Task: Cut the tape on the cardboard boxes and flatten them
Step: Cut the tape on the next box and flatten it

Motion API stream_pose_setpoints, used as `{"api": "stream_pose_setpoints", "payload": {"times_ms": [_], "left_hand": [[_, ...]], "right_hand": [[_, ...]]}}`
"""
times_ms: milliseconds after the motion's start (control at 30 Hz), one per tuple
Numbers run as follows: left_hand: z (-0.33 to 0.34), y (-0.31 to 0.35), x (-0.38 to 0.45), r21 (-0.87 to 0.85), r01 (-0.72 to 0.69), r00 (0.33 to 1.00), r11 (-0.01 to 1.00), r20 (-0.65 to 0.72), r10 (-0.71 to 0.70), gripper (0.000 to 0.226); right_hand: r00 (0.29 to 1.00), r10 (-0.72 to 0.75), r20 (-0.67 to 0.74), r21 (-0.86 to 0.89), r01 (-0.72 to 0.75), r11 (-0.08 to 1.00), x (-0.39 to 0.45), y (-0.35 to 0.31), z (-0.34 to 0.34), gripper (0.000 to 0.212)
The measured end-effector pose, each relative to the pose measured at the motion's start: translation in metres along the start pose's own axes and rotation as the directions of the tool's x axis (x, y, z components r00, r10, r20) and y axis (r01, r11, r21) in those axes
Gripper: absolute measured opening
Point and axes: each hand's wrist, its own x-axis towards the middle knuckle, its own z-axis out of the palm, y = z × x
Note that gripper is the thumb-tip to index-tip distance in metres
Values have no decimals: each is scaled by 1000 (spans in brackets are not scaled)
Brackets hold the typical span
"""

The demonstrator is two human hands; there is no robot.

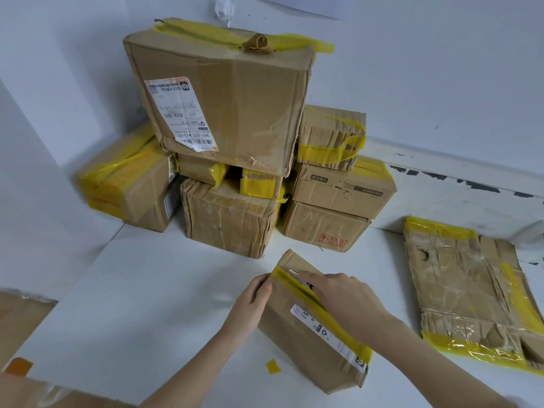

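Observation:
A small cardboard box (pixel 306 346) lies on the white table in front of me, sealed along its top with a strip of yellow tape (pixel 332 322). My left hand (pixel 250 301) grips the box's far left corner and steadies it. My right hand (pixel 344 295) holds a small cutter (pixel 298 276) whose metal blade lies on the tape near the far end of the strip. A white label runs beside the tape.
A stack of several taped cardboard boxes (pixel 226 113) stands against the wall behind. A flattened box (pixel 471 293) lies at the right. A scrap of yellow tape (pixel 273 366) lies on the white table (pixel 132 290). More cardboard shows at the lower left.

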Motion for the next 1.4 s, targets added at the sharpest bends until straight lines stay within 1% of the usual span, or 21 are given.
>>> {"api": "stream_pose_setpoints", "payload": {"times_ms": [100,167,300,433,533,667,833,933,967,1033,1067,1100,1200,1267,1300,1333,1367,1400], "left_hand": [[-1,0,1,18,-1,1000,1000,-3,1,22],[-2,1,3,59,-9,1000,998,5,9,21],[-4,6,5,154,-37,997,987,68,27,37],[-6,8,7,233,-58,996,971,75,41,41],[-7,7,8,226,-46,996,973,80,29,40],[-6,5,9,188,-22,997,982,79,7,40],[-5,4,8,176,-18,997,984,71,5,39],[-4,5,7,185,-28,997,982,73,14,38],[-4,5,6,188,-32,997,982,80,17,38],[-4,5,5,180,-41,996,983,84,26,38],[-4,5,5,171,-44,996,984,80,30,38],[-4,6,5,166,-45,996,985,77,32,38],[-4,6,6,167,-45,997,985,69,34,40],[-5,6,7,177,-53,997,983,64,42,39],[-5,7,8,182,-61,997,981,62,51,39],[-5,7,7,188,-66,997,980,57,56,39],[-4,8,6,203,-69,997,977,52,60,39],[-3,9,5,221,-69,997,973,46,60,39]], "right_hand": [[999,-24,-24,-40,23,999,2,0,-1,59],[999,-47,0,-84,47,995,4,-1,-2,59],[996,-80,34,-215,85,973,5,-4,-8,63],[990,-123,63,-339,137,931,4,-13,-13,53],[980,-163,110,-397,194,897,1,-20,-15,51],[981,-153,119,-401,189,896,-7,-14,-16,54],[974,-171,151,-409,219,886,-14,-8,-17,55],[971,-160,175,-382,217,898,-28,0,-15,62],[968,-144,206,-371,214,904,-37,3,-11,60],[958,-105,267,-361,201,911,-57,12,-4,49],[955,-91,281,-353,191,916,-67,18,-2,48],[956,-83,281,-343,180,922,-75,25,1,51],[960,-32,279,-311,122,943,-97,45,3,72],[957,-1,289,-293,89,952,-108,50,3,79],[964,-2,267,-288,81,954,-115,52,2,82],[978,-25,205,-280,84,956,-121,56,1,86],[988,-41,151,-303,85,949,-128,60,-1,91],[994,-36,103,-364,72,929,-133,61,-4,92]]}}
